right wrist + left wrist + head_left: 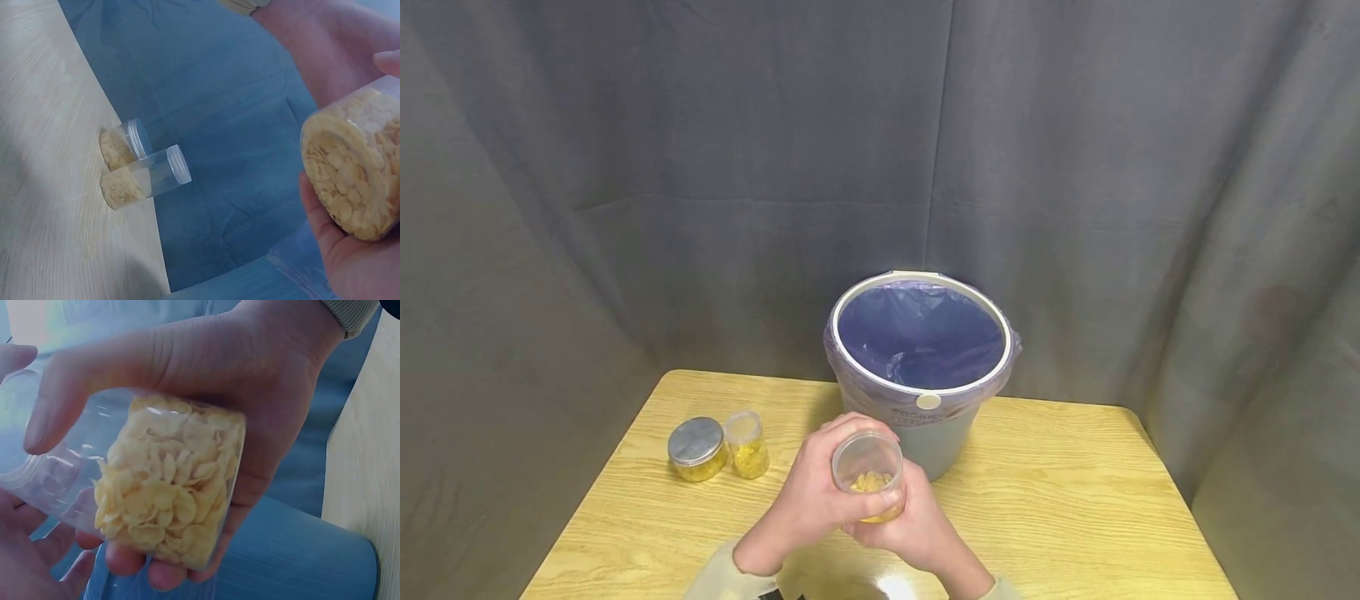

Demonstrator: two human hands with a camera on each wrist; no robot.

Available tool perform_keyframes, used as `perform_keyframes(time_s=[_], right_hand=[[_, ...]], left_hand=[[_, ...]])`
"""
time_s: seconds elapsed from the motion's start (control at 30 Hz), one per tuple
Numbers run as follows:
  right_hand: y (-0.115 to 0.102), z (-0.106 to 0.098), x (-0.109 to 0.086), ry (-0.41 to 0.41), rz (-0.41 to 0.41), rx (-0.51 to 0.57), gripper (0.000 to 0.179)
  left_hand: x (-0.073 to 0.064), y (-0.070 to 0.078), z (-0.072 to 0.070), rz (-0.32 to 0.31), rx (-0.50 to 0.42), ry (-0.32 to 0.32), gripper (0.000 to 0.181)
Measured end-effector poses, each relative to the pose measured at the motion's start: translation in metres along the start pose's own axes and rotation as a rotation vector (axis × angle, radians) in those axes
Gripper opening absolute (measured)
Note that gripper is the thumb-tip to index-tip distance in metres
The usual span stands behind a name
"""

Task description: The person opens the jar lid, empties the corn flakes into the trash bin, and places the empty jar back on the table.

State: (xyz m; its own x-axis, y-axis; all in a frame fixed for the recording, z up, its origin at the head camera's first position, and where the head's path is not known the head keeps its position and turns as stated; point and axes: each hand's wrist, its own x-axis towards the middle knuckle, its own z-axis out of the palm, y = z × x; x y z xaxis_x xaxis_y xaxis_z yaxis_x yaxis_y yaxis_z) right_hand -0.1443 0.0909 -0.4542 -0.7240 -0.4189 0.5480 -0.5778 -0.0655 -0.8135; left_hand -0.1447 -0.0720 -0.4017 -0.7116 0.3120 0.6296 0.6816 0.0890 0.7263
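Observation:
Both hands hold a clear plastic jar [867, 454] of pale yellow flakes at the front of the table. In the head view its round top is tilted toward the camera and the flakes show inside. My left hand [811, 479] grips the jar's side, thumb across the front; in the left wrist view that hand wraps round the flake-filled end [169, 481]. My right hand [917, 525] grips it from the other side, its fingers partly hidden behind the jar. The right wrist view shows the jar's base [347, 181] packed with flakes.
Just beyond the hands stands a grey bin [951, 442] with a purple bag liner folded over its white rim. On the left of the wooden table [1075, 500] sit a low silver-lidded jar [696, 442] and a taller jar [747, 442], both holding yellow contents. Grey curtains surround the table.

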Motion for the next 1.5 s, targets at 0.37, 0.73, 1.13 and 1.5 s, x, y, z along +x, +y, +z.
perform_keyframes(time_s=[0.37,0.73,1.13,1.5], right_hand=[[-0.002,0.002,-0.003,0.025,0.069,-0.018,0.066],[0.007,0.003,0.003,0.222,-0.005,-0.275,0.068],[-0.004,-0.007,0.004,0.099,0.005,-0.066,0.056],[-0.008,-0.008,-0.001,-0.030,0.019,0.056,0.049]], left_hand=[[-0.003,0.002,0.002,0.005,0.041,0.052,0.042],[-0.004,0.001,0.019,-0.046,0.070,0.221,0.052],[0.000,0.000,-0.003,-0.146,-0.054,-0.035,0.084],[0.017,-0.014,-0.018,-0.016,-0.417,-0.329,0.055]])
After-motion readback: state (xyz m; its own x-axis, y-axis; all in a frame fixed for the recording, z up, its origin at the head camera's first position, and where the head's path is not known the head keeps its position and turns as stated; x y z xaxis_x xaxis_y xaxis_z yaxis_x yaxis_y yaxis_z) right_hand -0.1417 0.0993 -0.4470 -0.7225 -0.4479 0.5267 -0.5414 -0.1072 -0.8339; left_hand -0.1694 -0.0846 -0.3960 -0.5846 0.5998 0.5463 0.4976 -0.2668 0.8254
